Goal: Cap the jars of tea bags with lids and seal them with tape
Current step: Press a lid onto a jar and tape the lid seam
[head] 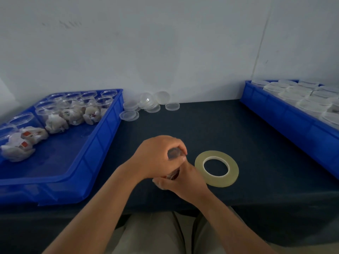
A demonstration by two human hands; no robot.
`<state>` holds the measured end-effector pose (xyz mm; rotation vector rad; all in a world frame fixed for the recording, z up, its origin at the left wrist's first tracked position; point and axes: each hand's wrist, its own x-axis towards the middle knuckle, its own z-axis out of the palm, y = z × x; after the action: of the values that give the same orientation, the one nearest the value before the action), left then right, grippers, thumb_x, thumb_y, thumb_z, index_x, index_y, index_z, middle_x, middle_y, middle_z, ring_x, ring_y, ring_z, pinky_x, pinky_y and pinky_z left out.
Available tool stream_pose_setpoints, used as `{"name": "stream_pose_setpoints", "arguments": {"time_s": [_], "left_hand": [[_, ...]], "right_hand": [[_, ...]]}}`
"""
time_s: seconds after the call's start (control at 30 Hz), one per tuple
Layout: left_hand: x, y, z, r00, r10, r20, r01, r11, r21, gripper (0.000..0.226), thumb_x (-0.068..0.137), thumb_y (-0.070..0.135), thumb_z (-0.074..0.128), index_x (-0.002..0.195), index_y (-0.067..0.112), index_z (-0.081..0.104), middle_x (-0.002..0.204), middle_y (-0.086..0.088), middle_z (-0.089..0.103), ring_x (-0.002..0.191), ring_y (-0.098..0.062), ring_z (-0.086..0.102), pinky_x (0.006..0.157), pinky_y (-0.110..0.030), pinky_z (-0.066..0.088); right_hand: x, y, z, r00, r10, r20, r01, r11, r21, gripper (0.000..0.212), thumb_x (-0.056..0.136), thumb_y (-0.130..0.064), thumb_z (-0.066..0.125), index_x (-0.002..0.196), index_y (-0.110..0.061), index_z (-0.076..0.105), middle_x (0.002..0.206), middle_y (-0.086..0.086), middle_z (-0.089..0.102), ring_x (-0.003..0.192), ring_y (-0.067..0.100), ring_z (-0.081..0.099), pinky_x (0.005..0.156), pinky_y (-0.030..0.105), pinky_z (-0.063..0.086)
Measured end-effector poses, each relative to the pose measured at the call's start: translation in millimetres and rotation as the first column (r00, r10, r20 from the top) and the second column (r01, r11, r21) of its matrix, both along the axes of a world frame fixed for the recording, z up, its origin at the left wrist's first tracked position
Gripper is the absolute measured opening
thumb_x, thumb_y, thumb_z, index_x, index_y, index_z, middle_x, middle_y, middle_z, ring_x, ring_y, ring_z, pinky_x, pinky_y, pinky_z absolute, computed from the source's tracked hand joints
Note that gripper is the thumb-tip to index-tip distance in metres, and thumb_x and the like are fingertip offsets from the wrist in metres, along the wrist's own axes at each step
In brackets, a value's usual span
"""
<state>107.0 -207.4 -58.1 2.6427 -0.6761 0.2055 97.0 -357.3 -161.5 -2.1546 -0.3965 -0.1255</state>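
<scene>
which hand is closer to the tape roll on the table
Right. The right hand, holding the jar from below, sits just beside the left edge of the tape roll; the left hand, gripping the jar's top, is farther left.

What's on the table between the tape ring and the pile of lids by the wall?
Nothing. In the head view, only bare dark table shows between the tape ring and the pile of lids.

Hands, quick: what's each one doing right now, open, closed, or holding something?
Left hand: fingers curled round the top of a jar.
Right hand: grips the lower end of the same jar.
</scene>
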Motion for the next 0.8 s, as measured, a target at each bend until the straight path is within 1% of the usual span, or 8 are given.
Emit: {"name": "stream_pose_setpoints", "arguments": {"time_s": [0.1,0.2,0.3,0.4,0.5,0.67,0.73,0.8], "left_hand": [[-6.6,-6.6,-11.8,0.982,0.148,0.119,-0.143,0.989,-0.047,0.05,0.092,0.066,0.061,0.138,0.049,0.053,0.143,0.025,0.057,0.132,0.001,0.053,0.109,-0.032,0.05],[-13.1,-17.3,-25.5,0.917,0.391,0.072,-0.384,0.918,-0.097,0.087,0.083,0.084,0.057,0.154,0.04,0.032,0.155,0.013,0.046,0.139,-0.012,0.049,0.101,-0.033,0.047],[-16.9,-25.9,-32.3,0.886,0.463,0.009,-0.45,0.866,-0.219,0.109,0.07,0.094,0.061,0.157,0.039,0.024,0.151,0.008,0.045,0.133,-0.014,0.052,0.092,-0.029,0.043],[-16.4,-28.8,-37.0,0.861,0.506,0.04,-0.475,0.831,-0.29,0.105,0.076,0.082,0.07,0.158,0.036,0.024,0.145,0.007,0.053,0.131,-0.013,0.055,0.097,-0.027,0.043],[-15.4,-25.4,-40.1,0.88,0.47,0.072,-0.427,0.848,-0.314,0.092,0.08,0.074,0.071,0.155,0.038,0.03,0.136,0.015,0.06,0.124,-0.006,0.058,0.094,-0.022,0.042],[-11.4,-8.4,-34.0,0.948,0.317,0.035,-0.293,0.908,-0.299,0.083,0.073,0.076,0.065,0.146,0.052,0.034,0.113,0.03,0.056,0.102,0.012,0.055,0.081,-0.009,0.037],[-8.3,-1.6,-31.0,0.964,0.264,0.023,-0.246,0.924,-0.294,0.081,0.072,0.074,0.068,0.144,0.055,0.036,0.112,0.035,0.055,0.11,0.023,0.048,0.078,-0.005,0.036],[-3.6,3.3,-28.7,0.976,0.219,0.004,-0.208,0.931,-0.299,0.079,0.073,0.07,0.073,0.143,0.056,0.038,0.115,0.034,0.057,0.114,0.02,0.049,0.08,-0.006,0.037]], "right_hand": [[1.1,0.0,0.8,1.0,0.014,-0.018,-0.014,1.0,0.008,0.077,0.067,-0.076,0.079,0.131,-0.051,0.044,0.112,-0.032,0.066,0.1,-0.01,0.065,0.076,0.02,0.054],[1.2,2.9,2.1,1.0,0.004,0.004,-0.003,0.999,-0.038,0.063,0.067,-0.066,0.076,0.12,-0.053,0.046,0.109,-0.037,0.062,0.094,-0.013,0.063,0.064,0.016,0.048],[1.2,4.3,3.2,0.998,-0.01,0.067,0.015,0.998,-0.065,0.064,0.067,-0.067,0.072,0.122,-0.055,0.042,0.117,-0.043,0.052,0.101,-0.016,0.058,0.063,0.014,0.046],[5.7,2.5,-0.3,1.0,0.014,0.004,-0.014,1.0,-0.025,0.075,0.067,-0.065,0.076,0.133,-0.047,0.047,0.112,-0.027,0.064,0.101,-0.006,0.064,0.074,0.02,0.056],[9.3,1.5,-0.4,0.999,0.015,-0.042,-0.019,0.995,-0.095,0.077,0.055,-0.067,0.065,0.123,-0.04,0.042,0.094,-0.021,0.062,0.092,-0.013,0.061,0.064,0.01,0.05],[11.6,3.5,-4.7,0.999,-0.01,-0.044,0.011,1.0,0.017,0.068,0.061,-0.055,0.078,0.119,-0.045,0.043,0.09,-0.021,0.071,0.078,-0.004,0.07,0.057,0.019,0.054],[10.5,4.1,-2.8,0.999,-0.003,-0.033,0.005,0.998,0.063,0.069,0.067,-0.055,0.08,0.125,-0.043,0.046,0.099,-0.028,0.071,0.085,-0.004,0.072,0.064,0.022,0.059],[10.5,3.4,0.8,1.0,0.004,-0.028,-0.001,0.996,0.091,0.07,0.071,-0.058,0.079,0.13,-0.042,0.047,0.104,-0.027,0.071,0.092,-0.004,0.071,0.075,0.026,0.062]]}}
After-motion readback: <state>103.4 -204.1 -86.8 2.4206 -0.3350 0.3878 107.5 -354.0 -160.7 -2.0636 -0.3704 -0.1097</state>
